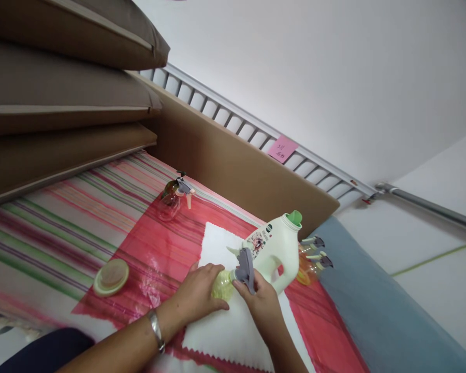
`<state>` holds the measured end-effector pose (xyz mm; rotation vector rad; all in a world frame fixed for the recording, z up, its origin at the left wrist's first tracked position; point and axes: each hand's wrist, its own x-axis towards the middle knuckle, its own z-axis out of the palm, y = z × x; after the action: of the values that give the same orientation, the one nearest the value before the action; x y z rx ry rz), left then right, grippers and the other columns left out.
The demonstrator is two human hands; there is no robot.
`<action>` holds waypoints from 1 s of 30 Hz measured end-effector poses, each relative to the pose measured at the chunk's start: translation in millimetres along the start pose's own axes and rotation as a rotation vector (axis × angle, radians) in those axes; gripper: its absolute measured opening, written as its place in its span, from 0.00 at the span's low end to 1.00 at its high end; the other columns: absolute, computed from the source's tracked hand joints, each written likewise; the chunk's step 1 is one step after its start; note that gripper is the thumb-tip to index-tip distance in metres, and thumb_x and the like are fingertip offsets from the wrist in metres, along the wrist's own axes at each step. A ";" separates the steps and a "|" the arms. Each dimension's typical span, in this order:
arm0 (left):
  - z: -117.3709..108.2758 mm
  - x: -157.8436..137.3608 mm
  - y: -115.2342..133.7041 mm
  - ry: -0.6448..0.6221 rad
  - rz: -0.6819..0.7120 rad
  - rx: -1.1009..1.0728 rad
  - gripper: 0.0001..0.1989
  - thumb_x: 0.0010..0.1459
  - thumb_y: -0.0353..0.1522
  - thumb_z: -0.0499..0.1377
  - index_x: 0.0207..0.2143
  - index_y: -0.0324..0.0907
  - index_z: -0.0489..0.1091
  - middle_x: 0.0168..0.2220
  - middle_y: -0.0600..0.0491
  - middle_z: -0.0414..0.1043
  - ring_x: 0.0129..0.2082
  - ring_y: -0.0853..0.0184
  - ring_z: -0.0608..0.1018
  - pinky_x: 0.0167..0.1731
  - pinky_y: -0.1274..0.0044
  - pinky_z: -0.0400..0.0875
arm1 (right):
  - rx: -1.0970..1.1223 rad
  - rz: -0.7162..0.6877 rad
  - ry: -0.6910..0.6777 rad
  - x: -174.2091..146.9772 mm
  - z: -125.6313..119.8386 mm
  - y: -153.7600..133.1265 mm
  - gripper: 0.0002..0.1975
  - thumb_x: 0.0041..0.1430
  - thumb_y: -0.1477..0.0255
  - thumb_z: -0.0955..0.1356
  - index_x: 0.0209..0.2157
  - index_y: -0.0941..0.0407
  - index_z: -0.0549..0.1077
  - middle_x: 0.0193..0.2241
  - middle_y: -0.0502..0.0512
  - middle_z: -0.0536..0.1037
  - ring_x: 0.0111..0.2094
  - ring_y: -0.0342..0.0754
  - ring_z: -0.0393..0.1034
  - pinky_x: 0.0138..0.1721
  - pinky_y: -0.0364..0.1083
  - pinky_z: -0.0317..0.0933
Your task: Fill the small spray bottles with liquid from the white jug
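Observation:
My left hand (200, 291) is wrapped around a small clear spray bottle (222, 286) with pale yellow liquid in it. On the bottle's neck is a grey trigger spray head (245, 269), which the fingers of my right hand (259, 295) grip. The bottle is tilted above a white cloth (233, 331) with a zigzag edge. Just behind my hands stands a large pale green detergent jug (285, 243), its bright green mouth (295, 217) uncapped. A round light green lid (111, 277) lies to the left, apart from my hands.
Clear and dark spray bottles (173, 199) stand at the back left. Orange-tinted spray bottles (308, 264) stand right of the jug. A red plastic sheet (140, 243) covers part of the striped cloth (34, 243). Behind are a brown board (217, 160) and a radiator (225, 119); stacked cushions (62, 83) rise left.

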<state>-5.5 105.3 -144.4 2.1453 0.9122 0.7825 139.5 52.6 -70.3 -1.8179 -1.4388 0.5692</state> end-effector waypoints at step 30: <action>-0.6 1.2 -1.1 -0.016 0.014 -0.001 0.37 0.40 0.45 0.67 0.52 0.46 0.60 0.47 0.48 0.70 0.47 0.55 0.71 0.50 0.63 0.58 | 0.639 0.151 0.113 -8.7 34.4 33.5 0.22 0.49 0.62 0.71 0.46 0.55 0.68 0.50 0.58 0.72 0.53 0.55 0.62 0.56 0.55 0.52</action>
<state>-5.6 107.0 -144.5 2.1564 0.8891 0.7722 133.2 50.3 -118.7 -1.4170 -0.9030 0.8705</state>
